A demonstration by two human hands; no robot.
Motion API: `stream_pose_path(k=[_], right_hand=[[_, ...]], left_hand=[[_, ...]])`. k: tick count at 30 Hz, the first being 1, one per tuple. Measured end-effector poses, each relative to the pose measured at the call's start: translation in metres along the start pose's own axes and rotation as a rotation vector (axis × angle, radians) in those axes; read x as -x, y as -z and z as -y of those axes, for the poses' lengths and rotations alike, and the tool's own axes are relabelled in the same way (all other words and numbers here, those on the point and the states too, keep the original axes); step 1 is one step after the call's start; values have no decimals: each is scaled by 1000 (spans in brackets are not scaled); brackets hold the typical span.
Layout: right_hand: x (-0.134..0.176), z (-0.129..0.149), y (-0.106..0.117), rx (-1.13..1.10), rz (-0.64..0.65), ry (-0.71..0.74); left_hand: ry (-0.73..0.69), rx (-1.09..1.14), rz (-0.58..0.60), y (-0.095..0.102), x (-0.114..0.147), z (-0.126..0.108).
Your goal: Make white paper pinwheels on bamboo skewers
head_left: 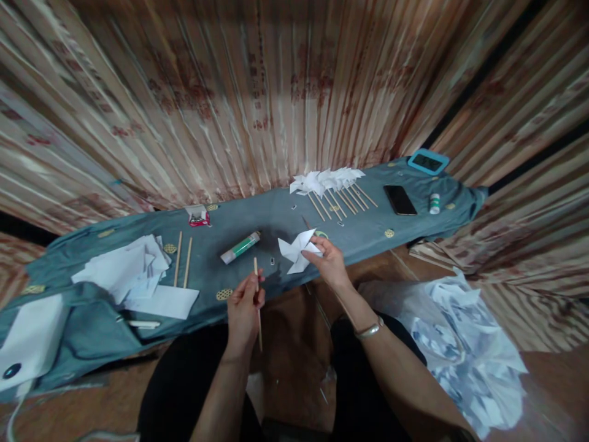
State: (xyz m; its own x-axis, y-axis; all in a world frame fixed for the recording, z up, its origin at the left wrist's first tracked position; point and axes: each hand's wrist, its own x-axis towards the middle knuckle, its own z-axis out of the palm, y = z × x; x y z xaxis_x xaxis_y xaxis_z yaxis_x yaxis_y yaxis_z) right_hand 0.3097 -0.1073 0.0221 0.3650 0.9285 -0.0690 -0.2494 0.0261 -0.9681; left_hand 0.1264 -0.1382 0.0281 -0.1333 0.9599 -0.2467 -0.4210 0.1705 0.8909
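The left hand is curled, thumb and fingers pinched around a thin wooden stick, which stands nearly upright in the view, its top poking out above the grip and its lower end hanging below, past the near edge of the tabletop. The right hand has its thumb and fingers closed on one side of a white paper pinwheel, holding it over the near edge of the tabletop, to the right of the stick and apart from it. A silver bracelet circles the right wrist.

Beyond the left hand lies a green-and-white glue tube. Behind the right hand, a green looped handle shows partly hidden. Farther back, finished pinwheels overlap in a row, their sticks pointing toward the person. To their right are a dark phone, a small green-and-white cylinder and a blue-framed device. On the left, two loose sticks lie beside a pile of white paper, with a small red packet farther back.
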Motion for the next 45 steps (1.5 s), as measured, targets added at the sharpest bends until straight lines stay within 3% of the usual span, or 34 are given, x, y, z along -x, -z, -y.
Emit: stream_pose_path(k=[5,11,21,30,36,41,45], right_hand=[[0,0,-7,19,9,-13],[5,-1,-10,10,25,-31],[-3,-3,-27,-87,66,-109],[28,23,-42,-47,302,-138],[47,32,-52,70,487,-34],[57,30,-52,183,421,121],[62,25,-48,370,397,243]], left_hand=[[151,48,-9,11,23,18],[130,184,-24,15,18,4],[64,371,-30,-8,0,-22],[127,297,-103,8,3,-15],[280,220,5,8,5,-18],[244,191,173,10,7,-20],[260,252,118,9,3,-20]])
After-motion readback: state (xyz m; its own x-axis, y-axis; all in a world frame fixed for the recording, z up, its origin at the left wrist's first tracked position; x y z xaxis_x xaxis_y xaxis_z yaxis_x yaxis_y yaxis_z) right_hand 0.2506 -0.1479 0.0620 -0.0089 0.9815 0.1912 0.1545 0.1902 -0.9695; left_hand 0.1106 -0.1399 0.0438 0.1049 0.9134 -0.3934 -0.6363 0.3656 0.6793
